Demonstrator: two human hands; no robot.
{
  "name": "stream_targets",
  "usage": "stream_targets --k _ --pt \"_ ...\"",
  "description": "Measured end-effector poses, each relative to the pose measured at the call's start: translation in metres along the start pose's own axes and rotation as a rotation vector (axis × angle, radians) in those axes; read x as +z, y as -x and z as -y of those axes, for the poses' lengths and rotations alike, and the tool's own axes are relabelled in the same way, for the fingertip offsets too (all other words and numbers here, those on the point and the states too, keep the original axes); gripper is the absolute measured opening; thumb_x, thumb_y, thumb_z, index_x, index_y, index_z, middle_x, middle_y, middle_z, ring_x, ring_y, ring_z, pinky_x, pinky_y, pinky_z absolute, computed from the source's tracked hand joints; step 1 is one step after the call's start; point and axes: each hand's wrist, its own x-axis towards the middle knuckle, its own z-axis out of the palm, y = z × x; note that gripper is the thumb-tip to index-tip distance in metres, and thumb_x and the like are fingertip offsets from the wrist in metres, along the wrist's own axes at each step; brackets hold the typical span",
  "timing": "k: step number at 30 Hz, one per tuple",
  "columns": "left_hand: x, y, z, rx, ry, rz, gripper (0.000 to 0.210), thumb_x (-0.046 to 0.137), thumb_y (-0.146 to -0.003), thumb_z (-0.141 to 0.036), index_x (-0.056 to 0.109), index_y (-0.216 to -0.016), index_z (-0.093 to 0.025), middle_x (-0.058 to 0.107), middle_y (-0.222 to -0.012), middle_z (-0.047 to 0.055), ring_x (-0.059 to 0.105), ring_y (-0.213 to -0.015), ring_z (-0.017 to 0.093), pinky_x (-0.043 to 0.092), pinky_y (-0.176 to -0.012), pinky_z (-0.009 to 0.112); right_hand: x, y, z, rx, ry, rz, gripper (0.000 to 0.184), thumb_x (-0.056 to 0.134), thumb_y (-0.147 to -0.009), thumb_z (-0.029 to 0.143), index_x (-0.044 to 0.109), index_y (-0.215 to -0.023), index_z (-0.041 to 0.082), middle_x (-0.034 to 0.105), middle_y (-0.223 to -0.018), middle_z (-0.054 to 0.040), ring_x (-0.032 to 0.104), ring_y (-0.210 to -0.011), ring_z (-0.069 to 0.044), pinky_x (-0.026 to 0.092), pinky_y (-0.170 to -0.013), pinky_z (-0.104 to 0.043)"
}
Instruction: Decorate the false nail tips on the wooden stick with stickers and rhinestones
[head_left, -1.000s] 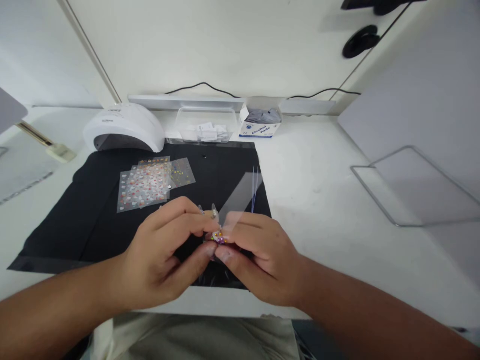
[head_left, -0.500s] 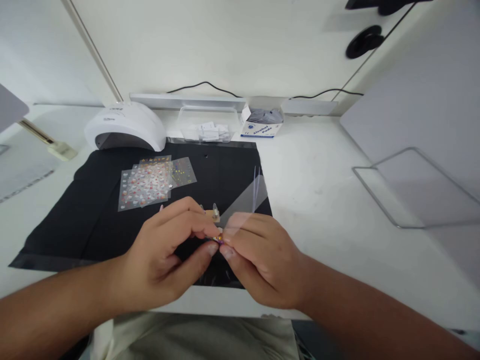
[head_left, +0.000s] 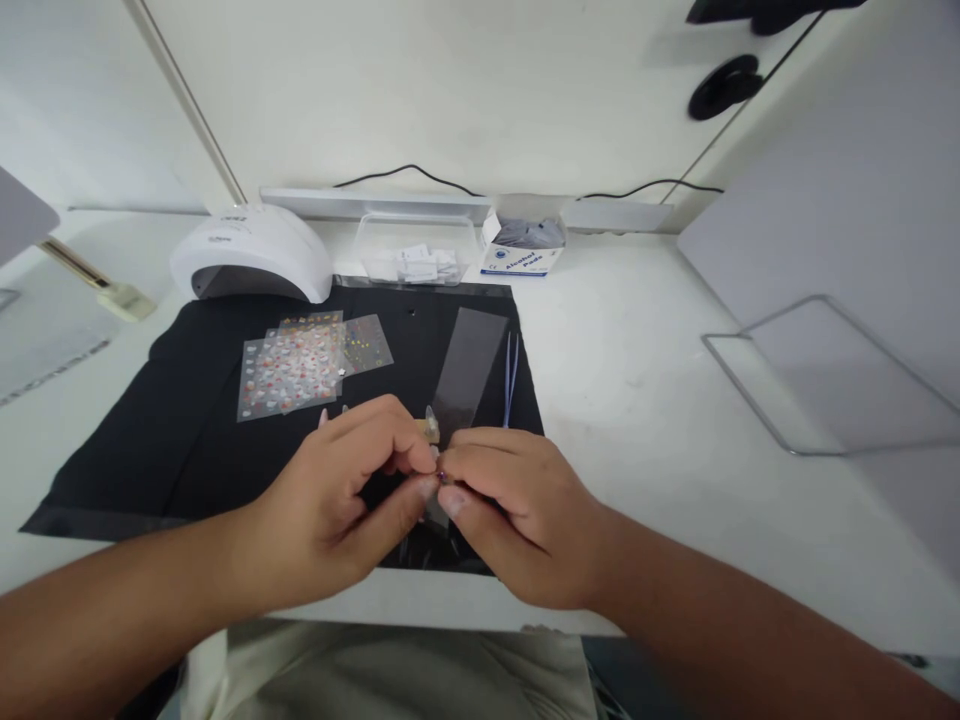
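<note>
"What are the hands doing?"

"The left hand (head_left: 352, 510) and right hand (head_left: 521, 515) meet over the near part of the black mat (head_left: 187, 430), thumbs and forefingers pinching a small purple-tinged piece (head_left: 441, 477) between them. Most of it is hidden by the fingertips."

"And around them?"

"A clear strip (head_left: 472, 355) slants from behind the fingers toward the far side; I can't tell whether either hand grips it. Just beyond the left fingertips is a tan block (head_left: 430, 432), partly covered. Blue tweezers (head_left: 510, 385) lie to the right of the strip."

"Farther off?"

"Patterned sticker sheets (head_left: 289, 370) overlap on the mat's left side. At the far edge of the white surface (head_left: 622, 350) stand a white domed lamp (head_left: 259, 240), a clear tray (head_left: 364, 240) of packets and an alcohol pads box (head_left: 517, 262), left to right."
</note>
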Motion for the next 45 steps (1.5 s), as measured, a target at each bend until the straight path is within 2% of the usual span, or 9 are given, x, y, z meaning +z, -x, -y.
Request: stream_targets --k 10,14,21,29,32,38,41,43,45 --pt "0.001 -0.003 0.001 0.038 -0.012 0.046 0.016 0.054 -0.087 -0.003 0.052 -0.090 -0.018 0.057 -0.083 0.000 0.055 -0.075 0.011 0.045 -0.067 0.024 -0.003 -0.002 0.003 0.321 -0.380 -0.038 0.018 0.048 -0.089 0.019 0.057 -0.073 0.017 0.054 -0.058 0.0044 0.048 -0.051 -0.008 0.037 -0.049 -0.020" --pt "0.002 -0.003 0.002 0.032 -0.003 0.071 0.014 0.054 -0.088 -0.005 0.053 -0.090 -0.019 0.058 -0.082 0.000 0.054 -0.074 0.012 0.045 -0.066 0.025 -0.001 -0.003 0.005 0.395 -0.353 -0.058 0.023 0.046 -0.088 0.017 0.052 -0.066 0.019 0.054 -0.057 0.0045 0.049 -0.053 -0.008 0.039 -0.052 -0.021" --pt "0.002 -0.003 0.001 -0.007 0.047 0.096 0.013 0.053 -0.089 -0.007 0.053 -0.090 -0.020 0.057 -0.082 0.000 0.054 -0.072 0.012 0.044 -0.064 0.026 0.001 -0.004 0.007 0.355 -0.232 -0.092 0.026 0.045 -0.087 0.012 0.049 -0.063 0.019 0.051 -0.056 0.0056 0.045 -0.050 -0.007 0.035 -0.050 -0.019" --pt "0.005 -0.003 -0.002 -0.014 -0.042 0.065 0.014 0.054 -0.089 -0.008 0.048 -0.087 -0.020 0.056 -0.080 -0.001 0.052 -0.071 0.012 0.042 -0.064 0.026 0.005 -0.003 0.011 0.339 -0.149 -0.144 0.024 0.046 -0.086 0.011 0.050 -0.064 0.019 0.051 -0.054 0.0064 0.046 -0.049 -0.006 0.035 -0.050 -0.019" --pt "0.007 -0.002 -0.002 0.044 -0.137 0.038 0.015 0.052 -0.089 -0.006 0.047 -0.087 -0.020 0.057 -0.079 -0.001 0.053 -0.074 0.013 0.041 -0.067 0.027 0.007 -0.003 0.010 0.414 -0.163 -0.155 0.026 0.045 -0.086 0.014 0.051 -0.062 0.019 0.054 -0.054 0.0050 0.050 -0.050 -0.008 0.037 -0.049 -0.020" --pt "0.006 -0.003 -0.001 0.252 -0.200 -0.005 0.010 0.052 -0.089 -0.009 0.052 -0.091 -0.019 0.062 -0.080 0.003 0.054 -0.074 0.017 0.043 -0.066 0.031 0.007 -0.005 0.008 0.667 -0.373 -0.205 0.030 0.045 -0.090 0.027 0.048 -0.061 0.021 0.055 -0.048 0.0038 0.051 -0.044 -0.010 0.041 -0.046 -0.022" --pt "0.001 -0.004 -0.003 0.292 -0.128 -0.016 0.010 0.056 -0.089 -0.008 0.056 -0.091 -0.018 0.061 -0.079 0.003 0.055 -0.075 0.016 0.045 -0.067 0.030 -0.002 -0.007 -0.006 0.670 -0.401 -0.303 0.028 0.048 -0.088 0.028 0.049 -0.061 0.021 0.050 -0.046 0.0051 0.051 -0.043 -0.010 0.041 -0.046 -0.023" --pt "-0.003 -0.004 -0.002 0.235 -0.008 -0.039 0.013 0.060 -0.088 -0.007 0.058 -0.095 -0.018 0.060 -0.081 0.003 0.055 -0.077 0.015 0.047 -0.068 0.028 -0.014 -0.009 -0.021 0.690 -0.354 -0.414 0.022 0.050 -0.085 0.029 0.052 -0.065 0.021 0.045 -0.046 0.0071 0.048 -0.041 -0.010 0.040 -0.045 -0.023" --pt "-0.007 -0.003 0.000 0.123 0.146 -0.082 0.015 0.064 -0.088 -0.008 0.060 -0.097 -0.020 0.058 -0.084 0.002 0.054 -0.080 0.014 0.047 -0.071 0.027 -0.026 -0.013 -0.037 0.725 -0.238 -0.396 0.021 0.045 -0.087 0.030 0.052 -0.069 0.021 0.042 -0.048 0.0074 0.044 -0.041 -0.010 0.039 -0.044 -0.024"
